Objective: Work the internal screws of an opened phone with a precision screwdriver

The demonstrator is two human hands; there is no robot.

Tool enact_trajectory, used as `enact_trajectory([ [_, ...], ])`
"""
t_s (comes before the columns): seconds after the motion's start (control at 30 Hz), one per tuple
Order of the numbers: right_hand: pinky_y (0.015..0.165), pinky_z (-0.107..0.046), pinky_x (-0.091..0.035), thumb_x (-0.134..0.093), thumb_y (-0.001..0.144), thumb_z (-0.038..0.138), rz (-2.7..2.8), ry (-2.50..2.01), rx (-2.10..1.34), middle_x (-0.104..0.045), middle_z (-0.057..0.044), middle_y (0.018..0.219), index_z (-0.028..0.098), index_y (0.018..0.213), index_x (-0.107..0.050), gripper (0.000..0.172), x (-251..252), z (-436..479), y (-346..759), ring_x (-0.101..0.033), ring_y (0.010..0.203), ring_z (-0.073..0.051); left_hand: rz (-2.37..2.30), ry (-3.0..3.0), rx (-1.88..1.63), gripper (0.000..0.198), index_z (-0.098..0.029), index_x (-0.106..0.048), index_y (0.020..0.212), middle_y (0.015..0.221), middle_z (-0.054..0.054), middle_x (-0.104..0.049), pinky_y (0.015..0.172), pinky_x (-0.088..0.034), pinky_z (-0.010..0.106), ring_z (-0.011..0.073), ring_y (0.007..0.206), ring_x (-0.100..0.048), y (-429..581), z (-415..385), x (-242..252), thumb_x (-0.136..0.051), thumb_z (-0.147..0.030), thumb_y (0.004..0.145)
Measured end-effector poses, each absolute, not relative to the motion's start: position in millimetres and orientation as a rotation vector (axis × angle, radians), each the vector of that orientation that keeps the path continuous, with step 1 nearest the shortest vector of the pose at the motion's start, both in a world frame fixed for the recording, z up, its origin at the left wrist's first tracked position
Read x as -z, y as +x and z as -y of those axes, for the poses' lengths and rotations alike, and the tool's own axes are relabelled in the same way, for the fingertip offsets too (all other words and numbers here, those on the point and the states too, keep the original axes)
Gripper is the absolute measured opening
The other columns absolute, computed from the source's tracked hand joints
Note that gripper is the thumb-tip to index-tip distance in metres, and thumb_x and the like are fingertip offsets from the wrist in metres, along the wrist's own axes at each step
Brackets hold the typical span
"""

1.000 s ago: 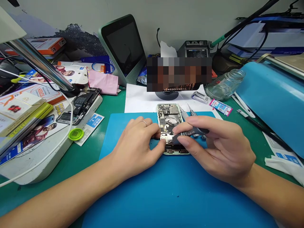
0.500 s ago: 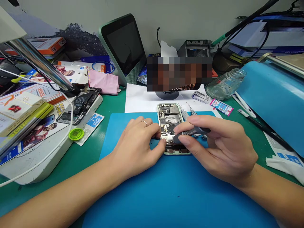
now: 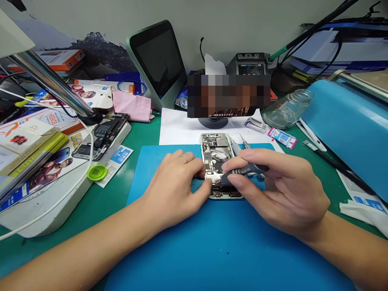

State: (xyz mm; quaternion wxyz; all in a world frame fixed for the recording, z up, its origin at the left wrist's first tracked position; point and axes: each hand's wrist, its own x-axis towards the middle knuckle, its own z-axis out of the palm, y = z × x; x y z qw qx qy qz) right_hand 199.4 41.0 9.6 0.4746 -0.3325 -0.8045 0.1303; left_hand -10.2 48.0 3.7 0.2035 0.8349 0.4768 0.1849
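An opened smartphone (image 3: pixel 220 156) with a pale green frame lies on the blue work mat (image 3: pixel 224 242), its inner parts bare. My left hand (image 3: pixel 176 182), with a ring on one finger, pinches the phone's lower left edge between thumb and bent fingers. In my right hand (image 3: pixel 285 186) is a pry tool (image 3: pixel 247 168) with a dark handle, gripped between thumb and fingers. Its flat, light tip reaches into the lower part of the phone; whether it touches a part there I cannot tell. Behind the phone's right side lie slim metal screwdrivers (image 3: pixel 246 141), partly hidden by my right hand.
A glass jar (image 3: pixel 287 108) lies tilted at the back right, near a blue roll-shaped pad (image 3: pixel 345 125). On the left, a detached phone screen (image 3: pixel 103 135) rests on a white box (image 3: pixel 69 202) beside a green cap (image 3: pixel 97 172). A phone on a stand (image 3: pixel 214 122) stands behind.
Both hands, the pry tool and the phone keep nearly the same positions. The whole view has shifted by a few pixels.
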Motion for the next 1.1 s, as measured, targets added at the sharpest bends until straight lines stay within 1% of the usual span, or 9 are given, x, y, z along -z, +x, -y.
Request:
enact_trajectory([
  [0.17, 0.078, -0.029, -0.067, -0.073, 0.086, 0.015, 1.989, -0.84, -0.321, -0.08, -0.002, 0.094, 0.026, 0.12, -0.064, 0.037, -14.3, -41.6, 198.6, -0.078, 0.082, -0.018, -1.326, 2.326, -0.503, 0.016, -0.022, -0.058, 0.078, 0.081, 0.0, -0.058, 0.073, -0.035, 0.039, 0.0202, 0.081, -0.05, -10.8, -48.5, -4.5, -0.058, -0.03, 0.092],
  [0.33, 0.082, -0.027, -0.067, -0.073, 0.086, 0.013, 1.998, -0.86, -0.302, -0.08, -0.003, 0.095, 0.024, 0.119, -0.064, 0.036, -17.8, -40.4, 198.5, -0.078, 0.083, -0.017, -1.327, 2.321, -0.498, 0.015, -0.022, -0.06, 0.08, 0.082, 0.0, -0.058, 0.074, -0.035, 0.038, 0.0204, 0.081, -0.05, -11.2, -48.1, -4.8, -0.059, -0.03, 0.092],
  [0.5, 0.086, -0.022, -0.064, -0.074, 0.086, 0.012, 1.996, -0.841, -0.278, -0.08, -0.004, 0.092, 0.02, 0.118, -0.064, 0.034, -16.8, -38.7, 199.2, -0.078, 0.085, -0.015, -1.318, 2.326, -0.513, 0.016, -0.022, -0.06, 0.079, 0.081, 0.0, -0.058, 0.073, -0.034, 0.038, 0.0202, 0.08, -0.05, -10.7, -48.7, -3.2, -0.058, -0.031, 0.092],
  [0.7, 0.088, -0.017, -0.062, -0.074, 0.086, 0.011, 2.014, -0.836, -0.251, -0.08, -0.007, 0.094, 0.015, 0.117, -0.063, 0.033, -16.3, -39.7, 199.7, -0.078, 0.087, -0.012, -1.321, 2.325, -0.523, 0.016, -0.021, -0.059, 0.078, 0.081, 0.0, -0.058, 0.073, -0.034, 0.037, 0.0202, 0.081, -0.05, -10.8, -48.6, -3.6, -0.059, -0.031, 0.092],
  [1.1, 0.083, -0.02, -0.064, -0.073, 0.087, 0.012, 2.014, -0.825, -0.271, -0.08, -0.004, 0.094, 0.019, 0.12, -0.064, 0.035, -14.2, -40.0, 199.7, -0.077, 0.084, -0.013, -1.319, 2.331, -0.535, 0.017, -0.021, -0.059, 0.078, 0.08, 0.0, -0.058, 0.072, -0.033, 0.037, 0.0203, 0.08, -0.05, -10.2, -49.0, -3.6, -0.059, -0.031, 0.092],
])
